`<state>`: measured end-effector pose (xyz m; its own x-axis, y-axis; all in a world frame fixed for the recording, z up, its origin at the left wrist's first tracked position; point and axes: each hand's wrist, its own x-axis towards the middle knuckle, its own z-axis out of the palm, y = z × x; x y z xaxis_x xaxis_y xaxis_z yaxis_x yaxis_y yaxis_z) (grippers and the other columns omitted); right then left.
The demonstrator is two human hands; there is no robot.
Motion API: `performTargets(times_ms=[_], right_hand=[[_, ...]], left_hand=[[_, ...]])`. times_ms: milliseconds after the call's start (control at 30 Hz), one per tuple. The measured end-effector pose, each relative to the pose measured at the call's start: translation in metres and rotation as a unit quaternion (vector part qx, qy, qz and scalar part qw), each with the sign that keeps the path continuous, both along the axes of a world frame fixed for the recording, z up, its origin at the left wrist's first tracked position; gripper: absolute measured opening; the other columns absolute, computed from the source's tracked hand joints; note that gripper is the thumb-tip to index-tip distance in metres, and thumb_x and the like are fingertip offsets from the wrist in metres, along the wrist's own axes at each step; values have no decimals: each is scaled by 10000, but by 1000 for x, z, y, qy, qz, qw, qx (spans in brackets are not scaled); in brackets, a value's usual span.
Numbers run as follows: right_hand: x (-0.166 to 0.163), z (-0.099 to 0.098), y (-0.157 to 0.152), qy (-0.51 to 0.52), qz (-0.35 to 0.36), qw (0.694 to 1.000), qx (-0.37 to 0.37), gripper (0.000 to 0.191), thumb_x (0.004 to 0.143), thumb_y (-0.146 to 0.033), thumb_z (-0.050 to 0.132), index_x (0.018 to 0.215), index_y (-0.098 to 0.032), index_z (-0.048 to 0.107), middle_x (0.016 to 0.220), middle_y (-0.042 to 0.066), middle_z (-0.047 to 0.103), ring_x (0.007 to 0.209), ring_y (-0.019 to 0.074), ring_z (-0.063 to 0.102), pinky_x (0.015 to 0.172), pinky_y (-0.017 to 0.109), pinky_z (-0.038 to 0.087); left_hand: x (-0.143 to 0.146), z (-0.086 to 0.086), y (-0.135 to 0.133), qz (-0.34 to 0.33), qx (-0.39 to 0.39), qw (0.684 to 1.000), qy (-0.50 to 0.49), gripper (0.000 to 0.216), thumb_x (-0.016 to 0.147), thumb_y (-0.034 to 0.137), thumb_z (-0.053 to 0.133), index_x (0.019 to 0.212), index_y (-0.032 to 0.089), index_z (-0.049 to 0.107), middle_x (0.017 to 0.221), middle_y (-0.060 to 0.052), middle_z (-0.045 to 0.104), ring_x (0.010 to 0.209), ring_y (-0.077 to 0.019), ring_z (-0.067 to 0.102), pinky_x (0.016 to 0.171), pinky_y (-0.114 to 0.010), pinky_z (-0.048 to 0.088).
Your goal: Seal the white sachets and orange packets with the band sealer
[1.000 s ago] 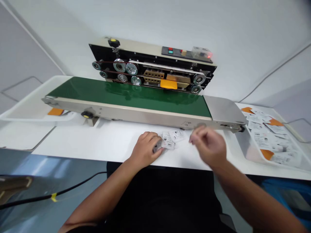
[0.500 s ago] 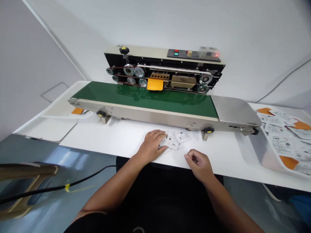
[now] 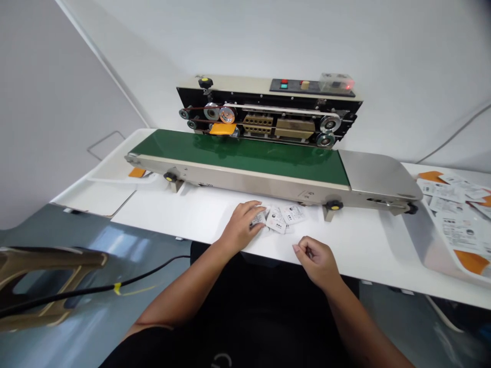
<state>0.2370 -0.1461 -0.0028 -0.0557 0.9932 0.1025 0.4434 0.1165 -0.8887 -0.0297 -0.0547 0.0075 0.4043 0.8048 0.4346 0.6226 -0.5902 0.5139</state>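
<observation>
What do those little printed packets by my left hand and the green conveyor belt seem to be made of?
The printed packets look like thin white matte film or coated paper, with dark print; they're too small to settle which. The conveyor belt looks like smooth green PVC or rubber, glossy enough to reflect the machine behind it.

The head-worn camera looked forward and down from the person's own head, close over the work: the left hand [image 3: 241, 227] sat at six o'clock, the right hand [image 3: 314, 263] at five, the band sealer [image 3: 268, 110] at twelve, and the plastic tray [image 3: 418, 240] at four.
</observation>
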Motion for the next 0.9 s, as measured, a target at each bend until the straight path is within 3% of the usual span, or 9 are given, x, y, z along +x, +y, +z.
performTargets(times_ms=[167, 300, 400, 467, 533, 633, 700, 800, 900], right_hand=[[1, 1, 0, 2, -1, 1000, -1, 408, 985, -419, 631, 675, -219, 456, 611, -36, 462, 567, 118, 405, 563, 268, 346], [1, -1, 4, 20, -15, 1000, 8, 379, 990, -437, 632, 709, -222, 496, 643, -26, 499, 587, 127, 464, 579, 273, 406], [-7, 4, 7, 20, -14, 1000, 17, 187, 981, -410, 654, 966, -224, 667, 845, 18, 663, 665, 142, 567, 633, 283, 495], [-16, 11, 7, 17, 8, 1000, 24, 331, 960, -377, 684, 1264, -247, 675, 1123, 69, 730, 802, 168, 655, 699, 296, 555], [-26, 20, 8, 21, 36, 999, 32, 443, 956, -364, 692, 1385, -266, 649, 1278, 90, 723, 944, 197, 700, 766, 310, 589], [-36, 29, 9, 30, 51, 998, 35, 255, 995, -394, 648, 1171, -251, 765, 1058, 67, 775, 882, 198, 717, 777, 314, 585], [-37, 31, 11, 45, 36, 998, 29, 240, 1012, -416, 625, 1038, -241, 788, 882, 44, 754, 767, 181, 697, 746, 308, 570], [-35, 30, 11, 73, 18, 997, 11, 251, 1007, -435, 631, 1035, -244, 792, 822, 32, 736, 720, 175, 682, 721, 303, 564], [-33, 27, 11, 79, 17, 997, -4, 261, 997, -446, 640, 1030, -242, 799, 821, 39, 737, 726, 185, 676, 724, 313, 564]], left_hand=[[-2, -1, -2, 16, 35, 996, -80, 330, 1004, 234, 682, 1333, 251, 670, 1345, -116, 653, 1276, -270, 644, 1093, -476, 574], [-2, 3, -6, 45, 51, 988, -139, 412, 995, 277, 709, 1396, 242, 624, 1238, -105, 687, 1170, -259, 684, 1027, -436, 602], [2, 7, -13, 45, 22, 982, -181, 452, 1009, 304, 693, 1444, 246, 585, 1234, -102, 697, 1152, -253, 697, 1001, -416, 608], [6, 10, -20, 23, -5, 979, -202, 453, 1026, 329, 669, 1462, 252, 573, 1286, -112, 694, 1190, -256, 696, 1025, -414, 601], [11, 13, -29, -19, -24, 978, -208, 446, 1034, 351, 661, 1464, 266, 578, 1341, -115, 689, 1236, -262, 689, 1065, -418, 586], [17, 15, -38, -70, -40, 974, -211, 461, 1030, 353, 666, 1477, 284, 575, 1368, -114, 692, 1255, -266, 690, 1076, -414, 584], [17, 15, -41, -73, -52, 970, -227, 488, 1022, 352, 674, 1489, 273, 559, 1361, -122, 695, 1229, -264, 703, 1047, -409, 597], [14, 15, -38, -61, -77, 964, -248, 527, 1003, 363, 688, 1493, 234, 540, 1221, -120, 737, 1082, -238, 739, 955, -385, 621], [7, 17, -34, -56, -85, 971, -217, 418, 1003, 361, 672, 1391, 211, 627, 1102, -103, 759, 949, -215, 736, 875, -367, 617]])
